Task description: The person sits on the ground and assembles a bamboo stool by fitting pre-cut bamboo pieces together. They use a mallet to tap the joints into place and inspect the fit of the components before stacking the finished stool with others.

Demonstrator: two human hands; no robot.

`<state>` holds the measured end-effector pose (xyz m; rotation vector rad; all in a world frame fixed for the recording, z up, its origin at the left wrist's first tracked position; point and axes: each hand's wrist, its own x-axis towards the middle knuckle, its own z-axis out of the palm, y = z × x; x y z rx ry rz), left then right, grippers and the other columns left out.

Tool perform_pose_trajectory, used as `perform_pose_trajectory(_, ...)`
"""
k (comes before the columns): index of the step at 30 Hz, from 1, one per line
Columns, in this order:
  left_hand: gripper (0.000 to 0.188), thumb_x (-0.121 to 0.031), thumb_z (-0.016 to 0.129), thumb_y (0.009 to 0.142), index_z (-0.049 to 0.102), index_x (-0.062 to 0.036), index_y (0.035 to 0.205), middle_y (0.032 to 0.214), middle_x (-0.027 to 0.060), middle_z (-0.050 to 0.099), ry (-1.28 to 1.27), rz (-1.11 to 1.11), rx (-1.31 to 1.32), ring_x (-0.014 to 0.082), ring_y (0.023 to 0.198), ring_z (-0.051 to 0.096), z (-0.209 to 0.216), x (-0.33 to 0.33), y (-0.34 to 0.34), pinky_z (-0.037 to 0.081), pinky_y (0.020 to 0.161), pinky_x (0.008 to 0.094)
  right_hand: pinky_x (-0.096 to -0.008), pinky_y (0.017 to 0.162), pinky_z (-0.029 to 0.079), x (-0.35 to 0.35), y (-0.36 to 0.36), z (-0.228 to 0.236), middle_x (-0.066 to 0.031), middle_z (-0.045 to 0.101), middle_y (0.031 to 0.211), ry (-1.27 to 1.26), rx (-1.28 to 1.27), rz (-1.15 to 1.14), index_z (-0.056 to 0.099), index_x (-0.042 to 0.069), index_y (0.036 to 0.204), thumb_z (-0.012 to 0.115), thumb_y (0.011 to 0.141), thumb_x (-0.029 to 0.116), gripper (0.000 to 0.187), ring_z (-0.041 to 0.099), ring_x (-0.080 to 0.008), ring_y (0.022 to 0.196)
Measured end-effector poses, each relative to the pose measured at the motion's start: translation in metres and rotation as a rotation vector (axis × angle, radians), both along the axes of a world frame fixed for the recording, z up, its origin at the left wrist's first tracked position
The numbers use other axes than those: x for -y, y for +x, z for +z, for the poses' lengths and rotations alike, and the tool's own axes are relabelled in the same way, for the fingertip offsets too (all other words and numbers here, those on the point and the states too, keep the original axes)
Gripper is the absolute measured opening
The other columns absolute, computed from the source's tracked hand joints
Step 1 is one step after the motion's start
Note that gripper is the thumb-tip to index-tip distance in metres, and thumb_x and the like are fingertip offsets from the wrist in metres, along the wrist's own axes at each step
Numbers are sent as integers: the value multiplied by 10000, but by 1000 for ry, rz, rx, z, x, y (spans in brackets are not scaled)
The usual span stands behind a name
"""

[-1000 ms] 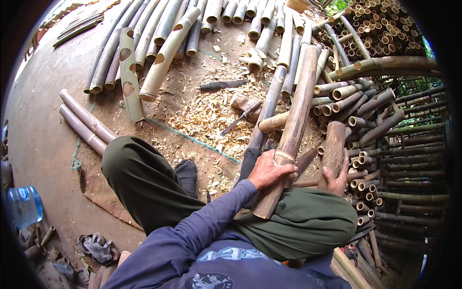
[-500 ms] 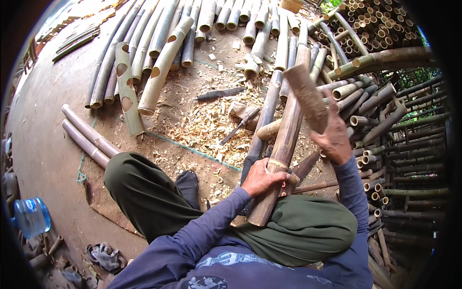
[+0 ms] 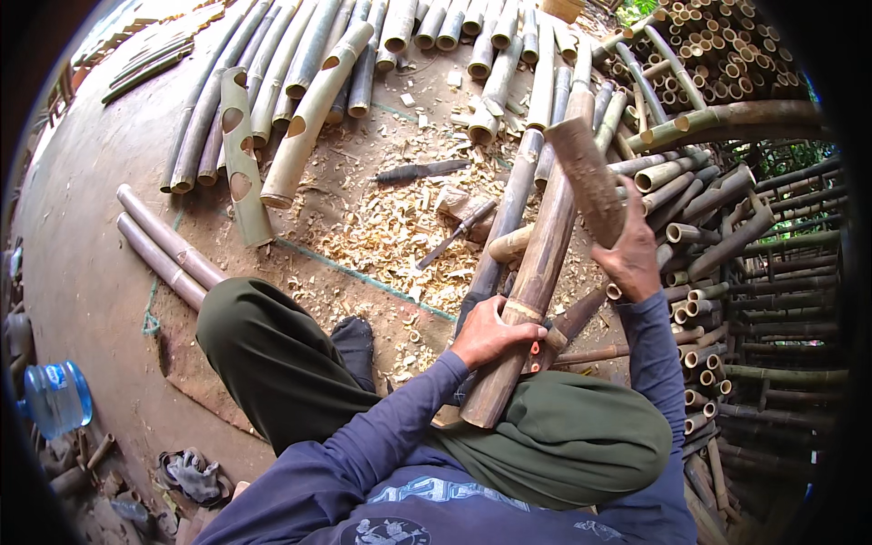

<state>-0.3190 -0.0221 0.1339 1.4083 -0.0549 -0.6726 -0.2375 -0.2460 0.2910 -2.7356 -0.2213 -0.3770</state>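
My left hand (image 3: pixel 490 336) is closed round a brown bamboo pole (image 3: pixel 541 263) just below a pale node ring, with the thumb across its top. The pole's near end rests against my right thigh, and it slopes up and away from me. In my right hand (image 3: pixel 633 250), a rough wooden block (image 3: pixel 586 177) is gripped at its lower end and raised beside the pole. The block overlaps part of the pole in this view. Beside my left thumb shows a small orange-red end (image 3: pixel 535 348) of something I cannot make out.
Wood shavings (image 3: pixel 381 241) cover the ground ahead, with a dark-handled knife (image 3: pixel 422 171) and a chisel-like tool (image 3: pixel 457 234) lying there. A notched bamboo length (image 3: pixel 241 168) lies left of them. More bamboo poles lie beyond; cut tubes (image 3: pixel 699 300) are stacked at right. A water jug (image 3: pixel 56 397) stands far left.
The view has shifted slightly. My right hand and the raised block have moved a little; my left hand keeps its grip on the bamboo pole.
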Motion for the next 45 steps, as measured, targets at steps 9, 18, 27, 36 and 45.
perform_pose_trajectory(9,532,-295,945,716,732,17,1091,984,84,752,-268,-37,-193,134,809,690,5,-21,11,581,779,308,-396,1143,402,17,-43,7,-186,555,1390,284,365,-257,429,-23,1469,870,799,141,819,560,-294,1277)
perform_pose_trajectory(18,591,-254,863,759,654,32,1232,1092,67,715,-145,-140,-240,132,955,664,-13,-74,13,550,876,313,-370,1002,531,105,-67,-211,-206,686,1276,606,-374,-536,544,-52,1357,908,681,221,815,684,-279,1139)
perform_pose_trajectory(27,470,-177,837,823,672,-3,1227,1074,53,726,-187,-50,-284,130,946,676,23,-59,17,554,879,310,-479,992,530,126,-31,-280,-224,655,1236,-237,-161,-573,497,60,1401,836,768,176,728,650,-372,1161)
perform_pose_trajectory(36,586,-181,858,768,639,1,1280,1144,58,714,-146,-44,-124,149,1033,660,14,-48,-19,534,954,328,-549,967,502,89,-128,-290,-195,613,1216,-348,-625,-83,544,76,1286,839,815,499,698,602,-406,1217)
perform_pose_trajectory(45,471,-252,831,818,624,-14,1168,976,110,717,312,17,130,193,819,692,45,-91,110,597,757,344,-426,748,589,71,-126,-249,-146,687,856,361,-607,-402,640,37,1148,638,876,191,312,712,-330,760)
